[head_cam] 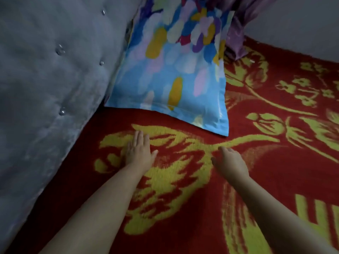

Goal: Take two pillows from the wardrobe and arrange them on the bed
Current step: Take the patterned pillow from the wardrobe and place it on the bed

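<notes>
Blue pillow [170, 70] lies beyond both empty hands [139, 151], untouched.

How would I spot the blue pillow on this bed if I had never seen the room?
Start at the grey tufted headboard along the left. The blue pillow leans against it, its lower edge resting on the red and yellow blanket, just beyond the person's two flat hands. Unlike the purple pillow behind it, it is sky blue with yellow, white and purple brush-like dabs.
</notes>
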The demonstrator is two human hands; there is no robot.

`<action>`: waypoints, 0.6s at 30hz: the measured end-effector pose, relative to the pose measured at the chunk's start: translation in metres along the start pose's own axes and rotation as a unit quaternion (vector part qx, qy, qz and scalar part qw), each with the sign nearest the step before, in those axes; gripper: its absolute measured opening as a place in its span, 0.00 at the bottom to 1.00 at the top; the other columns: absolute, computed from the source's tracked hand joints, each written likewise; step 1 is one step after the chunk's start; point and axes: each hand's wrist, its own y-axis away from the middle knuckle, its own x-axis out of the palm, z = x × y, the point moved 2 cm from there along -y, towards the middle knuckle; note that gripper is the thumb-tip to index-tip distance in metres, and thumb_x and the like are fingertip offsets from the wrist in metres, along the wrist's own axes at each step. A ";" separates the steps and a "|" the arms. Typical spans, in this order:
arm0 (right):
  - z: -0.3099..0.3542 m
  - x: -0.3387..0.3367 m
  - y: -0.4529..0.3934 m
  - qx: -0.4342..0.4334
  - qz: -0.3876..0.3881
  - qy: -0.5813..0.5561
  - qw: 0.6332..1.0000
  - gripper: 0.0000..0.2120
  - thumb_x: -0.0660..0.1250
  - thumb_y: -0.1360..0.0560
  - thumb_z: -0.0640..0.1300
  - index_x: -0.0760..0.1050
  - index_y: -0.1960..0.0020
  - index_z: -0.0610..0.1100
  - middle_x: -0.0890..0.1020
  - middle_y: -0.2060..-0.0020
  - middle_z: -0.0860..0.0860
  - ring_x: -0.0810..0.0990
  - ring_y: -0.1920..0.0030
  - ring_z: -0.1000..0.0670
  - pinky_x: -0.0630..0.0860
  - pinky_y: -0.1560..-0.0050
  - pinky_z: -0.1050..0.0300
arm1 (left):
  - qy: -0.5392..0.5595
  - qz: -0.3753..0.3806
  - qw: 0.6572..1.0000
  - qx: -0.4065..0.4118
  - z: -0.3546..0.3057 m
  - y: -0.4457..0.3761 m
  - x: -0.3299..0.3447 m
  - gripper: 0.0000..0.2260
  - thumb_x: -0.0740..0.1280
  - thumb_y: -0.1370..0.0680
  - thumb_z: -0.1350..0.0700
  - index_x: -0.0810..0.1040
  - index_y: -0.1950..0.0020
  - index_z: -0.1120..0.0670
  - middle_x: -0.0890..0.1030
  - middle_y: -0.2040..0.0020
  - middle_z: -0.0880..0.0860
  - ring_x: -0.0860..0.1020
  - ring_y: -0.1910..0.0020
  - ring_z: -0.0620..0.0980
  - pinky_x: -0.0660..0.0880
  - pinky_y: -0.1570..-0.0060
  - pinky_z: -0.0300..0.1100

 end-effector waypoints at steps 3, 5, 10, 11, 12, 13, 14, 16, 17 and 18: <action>0.003 0.027 -0.044 0.001 -0.035 0.003 0.999 0.24 0.63 0.25 0.47 0.62 0.33 0.40 0.71 0.36 0.41 0.69 0.37 0.40 0.72 0.41 0.44 | -0.023 -0.015 0.999 0.020 -0.001 -0.041 0.032 0.32 0.53 0.20 0.42 0.45 0.23 0.56 0.44 0.22 0.55 0.43 0.23 0.52 0.44 0.24 0.50; 0.008 0.043 -0.073 -0.012 -0.070 -0.005 0.997 0.28 0.64 0.25 0.46 0.57 0.30 0.39 0.65 0.31 0.40 0.64 0.32 0.39 0.67 0.35 0.45 | -0.042 -0.048 0.997 0.048 0.003 -0.059 0.047 0.33 0.52 0.21 0.40 0.47 0.23 0.56 0.47 0.21 0.55 0.45 0.23 0.51 0.44 0.24 0.50; 0.016 0.051 -0.146 0.036 -0.134 -0.021 0.990 0.34 0.64 0.25 0.45 0.50 0.27 0.38 0.55 0.25 0.40 0.53 0.26 0.42 0.52 0.28 0.39 | -0.030 -0.102 0.992 0.073 0.007 -0.074 0.051 0.36 0.46 0.29 0.39 0.65 0.28 0.59 0.65 0.26 0.58 0.62 0.26 0.54 0.46 0.32 0.49; 0.016 0.048 -0.157 0.056 -0.144 -0.044 0.987 0.34 0.64 0.26 0.46 0.50 0.27 0.37 0.57 0.26 0.40 0.55 0.26 0.41 0.52 0.28 0.38 | -0.024 -0.097 0.992 0.074 0.006 -0.075 0.050 0.37 0.46 0.30 0.40 0.66 0.29 0.60 0.66 0.27 0.59 0.63 0.27 0.55 0.47 0.33 0.49; 0.015 0.044 -0.167 0.065 -0.154 -0.062 0.984 0.34 0.65 0.26 0.45 0.51 0.28 0.37 0.60 0.28 0.38 0.58 0.28 0.39 0.55 0.30 0.38 | -0.020 -0.095 0.993 0.074 0.005 -0.076 0.049 0.37 0.46 0.31 0.40 0.66 0.29 0.61 0.67 0.27 0.59 0.64 0.27 0.56 0.48 0.33 0.51; 0.015 0.040 -0.176 0.061 -0.161 -0.069 0.983 0.33 0.64 0.26 0.44 0.52 0.28 0.36 0.63 0.31 0.37 0.62 0.31 0.37 0.60 0.33 0.38 | -0.019 -0.091 0.993 0.072 0.005 -0.077 0.048 0.37 0.46 0.31 0.40 0.66 0.29 0.61 0.66 0.27 0.60 0.63 0.27 0.57 0.49 0.32 0.52; 0.015 0.038 -0.183 0.048 -0.163 -0.069 0.983 0.30 0.63 0.26 0.40 0.53 0.29 0.36 0.67 0.34 0.35 0.66 0.35 0.35 0.64 0.37 0.39 | -0.020 -0.085 0.994 0.069 0.004 -0.077 0.048 0.37 0.46 0.31 0.40 0.66 0.29 0.61 0.66 0.27 0.60 0.63 0.27 0.57 0.50 0.32 0.53; 0.015 0.033 -0.191 0.017 -0.151 -0.066 0.986 0.27 0.59 0.26 0.34 0.55 0.30 0.37 0.71 0.40 0.32 0.71 0.42 0.32 0.70 0.45 0.39 | -0.023 -0.074 0.995 0.064 0.004 -0.076 0.049 0.37 0.46 0.31 0.41 0.66 0.29 0.61 0.66 0.27 0.60 0.63 0.27 0.57 0.53 0.31 0.56; 0.014 0.031 -0.193 0.005 -0.133 -0.050 0.990 0.26 0.57 0.26 0.33 0.55 0.30 0.37 0.72 0.42 0.31 0.73 0.45 0.31 0.71 0.49 0.40 | -0.025 -0.069 0.995 0.063 0.003 -0.075 0.049 0.37 0.47 0.31 0.41 0.67 0.30 0.62 0.67 0.28 0.61 0.64 0.27 0.58 0.56 0.31 0.57; 0.012 0.029 -0.194 -0.009 -0.114 -0.016 0.993 0.25 0.56 0.26 0.33 0.54 0.30 0.37 0.73 0.44 0.31 0.75 0.47 0.30 0.72 0.53 0.41 | -0.026 -0.065 0.996 0.062 0.002 -0.074 0.048 0.36 0.47 0.31 0.41 0.68 0.31 0.62 0.68 0.29 0.61 0.66 0.28 0.59 0.58 0.32 0.58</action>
